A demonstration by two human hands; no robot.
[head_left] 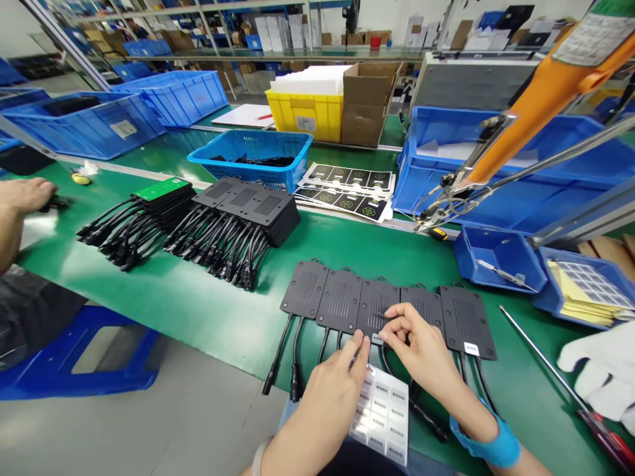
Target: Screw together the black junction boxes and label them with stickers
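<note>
A row of several black ribbed boxes with cables lies on the green bench; the middle black box (pixel 380 297) is under my hands. My left hand (pixel 332 396) has its fingertips at the lower edge of this box, beside a small white label (pixel 378 339). A sheet of labels (pixel 380 416) printed 8000 is held under the left hand at the bench edge. My right hand (pixel 419 344) is closed, a fingertip on the small label and a thin dark tool like tweezers (pixel 381 315) poking out between its fingers. The rightmost box (pixel 466 317) bears a label.
Stacked black boxes (pixel 253 205) stand left, before a blue basket (pixel 253 149). Printed sheets (pixel 347 188) lie behind. An orange-handled tool (pixel 546 92) hangs at right above blue bins (pixel 499 254). A screwdriver (pixel 540 357) and white glove (pixel 605 370) lie right. Another person's hand (pixel 27 195) is far left.
</note>
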